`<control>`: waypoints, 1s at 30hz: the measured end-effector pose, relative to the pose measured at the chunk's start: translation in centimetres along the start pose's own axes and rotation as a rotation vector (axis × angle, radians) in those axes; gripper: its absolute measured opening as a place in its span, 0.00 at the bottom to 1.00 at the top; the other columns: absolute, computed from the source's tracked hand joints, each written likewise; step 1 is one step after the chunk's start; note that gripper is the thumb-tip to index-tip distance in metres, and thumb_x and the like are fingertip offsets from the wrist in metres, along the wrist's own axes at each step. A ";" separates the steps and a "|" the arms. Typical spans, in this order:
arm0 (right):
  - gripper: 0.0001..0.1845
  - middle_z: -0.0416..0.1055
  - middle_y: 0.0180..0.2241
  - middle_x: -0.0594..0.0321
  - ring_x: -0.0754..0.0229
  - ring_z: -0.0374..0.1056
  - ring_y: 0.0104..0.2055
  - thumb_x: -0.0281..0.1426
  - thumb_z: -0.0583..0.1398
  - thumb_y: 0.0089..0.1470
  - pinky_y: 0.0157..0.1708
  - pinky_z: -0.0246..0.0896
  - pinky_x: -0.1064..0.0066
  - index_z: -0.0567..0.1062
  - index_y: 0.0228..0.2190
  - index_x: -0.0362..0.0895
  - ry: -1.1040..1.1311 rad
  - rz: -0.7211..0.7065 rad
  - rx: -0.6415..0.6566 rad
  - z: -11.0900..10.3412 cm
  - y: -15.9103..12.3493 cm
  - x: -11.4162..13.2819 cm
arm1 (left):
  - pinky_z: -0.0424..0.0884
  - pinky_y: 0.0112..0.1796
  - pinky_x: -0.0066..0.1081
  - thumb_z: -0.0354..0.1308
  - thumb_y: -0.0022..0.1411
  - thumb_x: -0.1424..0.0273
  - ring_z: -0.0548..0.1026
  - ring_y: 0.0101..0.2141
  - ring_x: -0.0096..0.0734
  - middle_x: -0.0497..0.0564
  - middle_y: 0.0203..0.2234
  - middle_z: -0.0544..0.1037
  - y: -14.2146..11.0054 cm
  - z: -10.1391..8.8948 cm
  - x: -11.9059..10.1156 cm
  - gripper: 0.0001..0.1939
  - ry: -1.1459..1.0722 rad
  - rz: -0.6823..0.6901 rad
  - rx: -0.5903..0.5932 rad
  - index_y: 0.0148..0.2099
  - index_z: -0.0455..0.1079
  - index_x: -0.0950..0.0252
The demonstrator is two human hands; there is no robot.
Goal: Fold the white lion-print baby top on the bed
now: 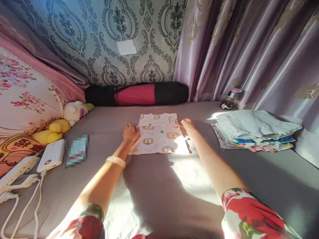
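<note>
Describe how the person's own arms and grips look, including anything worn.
The left grip and right grip are bare, without gloves. A smooth, pale, rounded bangle circles the left forearm; none shows on the right. The left sleeve and right sleeve have a red, white and green pattern.

One left hand [131,133], one right hand [188,126] and one printed cloth [160,136] are at centre; one stack of folded cloths [256,122] and one bottle [230,99] at right; one power bank [52,155], one power strip [22,168] at left.
</note>
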State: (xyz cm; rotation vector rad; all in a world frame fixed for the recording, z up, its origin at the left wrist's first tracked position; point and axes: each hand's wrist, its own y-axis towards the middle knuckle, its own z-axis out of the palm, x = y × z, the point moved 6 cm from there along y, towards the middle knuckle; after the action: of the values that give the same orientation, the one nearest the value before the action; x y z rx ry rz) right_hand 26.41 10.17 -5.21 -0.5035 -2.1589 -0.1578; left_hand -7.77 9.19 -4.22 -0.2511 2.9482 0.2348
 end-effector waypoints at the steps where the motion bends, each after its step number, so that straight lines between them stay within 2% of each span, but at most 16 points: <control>1: 0.22 0.76 0.44 0.51 0.60 0.75 0.40 0.26 0.49 0.61 0.37 0.71 0.72 0.67 0.56 0.39 0.081 0.057 0.036 -0.4 -0.7 -0.6 | 0.69 0.48 0.43 0.49 0.66 0.61 0.74 0.51 0.56 0.69 0.50 0.75 -0.5 -0.3 0.5 0.22 -0.011 -0.010 0.027 0.55 0.66 0.72; 4: 0.16 0.76 0.39 0.55 0.63 0.74 0.35 0.24 0.51 0.60 0.33 0.70 0.75 0.71 0.48 0.40 0.220 0.170 0.135 -0.8 -2.8 -1.5 | 0.71 0.46 0.42 0.53 0.65 0.62 0.75 0.50 0.54 0.68 0.48 0.76 -1.9 -1.0 1.6 0.20 -0.058 -0.044 0.082 0.53 0.67 0.71; 9: 0.05 0.73 0.27 0.60 0.64 0.71 0.28 0.27 0.56 0.60 0.28 0.67 0.75 0.73 0.36 0.41 0.120 0.181 0.180 -1.3 -5.6 -1.3 | 0.72 0.44 0.41 0.55 0.64 0.62 0.75 0.50 0.53 0.65 0.46 0.78 -3.7 -1.3 2.2 0.17 -0.115 -0.095 0.150 0.50 0.69 0.68; 11: 0.06 0.72 0.25 0.62 0.65 0.69 0.25 0.29 0.56 0.60 0.26 0.65 0.76 0.72 0.32 0.41 0.071 0.171 0.194 -1.5 -6.3 -1.2 | 0.73 0.43 0.39 0.56 0.63 0.61 0.76 0.49 0.51 0.62 0.46 0.79 -4.3 -1.1 2.3 0.16 -0.136 -0.101 0.193 0.47 0.70 0.66; 14: 0.11 0.69 0.21 0.63 0.64 0.66 0.22 0.33 0.57 0.60 0.23 0.61 0.75 0.73 0.27 0.42 -0.114 0.104 0.226 -1.7 -6.9 -1.1 | 0.74 0.40 0.35 0.57 0.61 0.61 0.76 0.48 0.47 0.58 0.44 0.79 -5.2 -0.9 2.7 0.14 -0.173 -0.100 0.229 0.45 0.70 0.64; 17: 0.11 0.72 0.23 0.62 0.62 0.68 0.23 0.36 0.56 0.60 0.23 0.59 0.74 0.75 0.33 0.43 -0.302 0.028 0.233 -1.7 -7.4 -1.2 | 0.74 0.31 0.30 0.58 0.61 0.61 0.79 0.38 0.40 0.55 0.41 0.79 -6.3 -0.5 3.1 0.19 -0.311 -0.123 0.288 0.51 0.67 0.65; 20: 0.14 0.76 0.34 0.58 0.59 0.72 0.32 0.35 0.57 0.58 0.28 0.61 0.73 0.73 0.45 0.43 -0.410 -0.044 0.163 -2.2 -8.4 -1.4 | 0.71 0.25 0.27 0.57 0.62 0.63 0.77 0.26 0.32 0.50 0.31 0.78 -7.4 -0.1 3.4 0.29 -0.479 -0.130 0.358 0.62 0.58 0.67; 22: 0.19 0.76 0.38 0.56 0.58 0.73 0.35 0.35 0.58 0.58 0.31 0.60 0.72 0.71 0.49 0.43 -0.476 -0.082 0.150 -2.5 -9.5 -1.5 | 0.69 0.24 0.26 0.58 0.61 0.64 0.74 0.23 0.30 0.47 0.26 0.75 -8.0 -0.2 3.6 0.34 -0.576 -0.130 0.384 0.66 0.54 0.66; 23: 0.20 0.76 0.37 0.56 0.58 0.73 0.34 0.36 0.57 0.58 0.31 0.60 0.72 0.70 0.50 0.43 -0.496 -0.092 0.171 -2.6 -10.1 -1.6 | 0.68 0.23 0.26 0.59 0.60 0.64 0.74 0.22 0.29 0.46 0.25 0.74 -8.3 -0.4 3.7 0.36 -0.631 -0.128 0.392 0.67 0.53 0.65; 27: 0.25 0.72 0.26 0.66 0.61 0.68 0.24 0.39 0.55 0.59 0.27 0.58 0.72 0.65 0.55 0.44 -0.420 -0.143 0.313 -2.8 -12.7 -1.7 | 0.68 0.24 0.25 0.64 0.53 0.65 0.72 0.22 0.27 0.44 0.24 0.72 -9.2 -1.4 3.5 0.39 -0.853 -0.073 0.413 0.66 0.59 0.60; 30: 0.27 0.70 0.28 0.67 0.62 0.67 0.25 0.36 0.57 0.57 0.26 0.58 0.72 0.63 0.57 0.45 -0.307 -0.240 0.395 -3.0 -13.8 -1.6 | 0.67 0.26 0.26 0.65 0.50 0.63 0.71 0.23 0.27 0.44 0.24 0.72 -9.6 -1.7 3.4 0.32 -0.905 -0.041 0.435 0.59 0.70 0.62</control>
State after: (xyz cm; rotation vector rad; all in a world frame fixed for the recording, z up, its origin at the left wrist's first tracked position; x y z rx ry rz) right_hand 23.78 -3.76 -3.76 -0.0396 -2.4648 0.2270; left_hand -9.60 -1.01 -4.55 -0.0982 2.0208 -0.2453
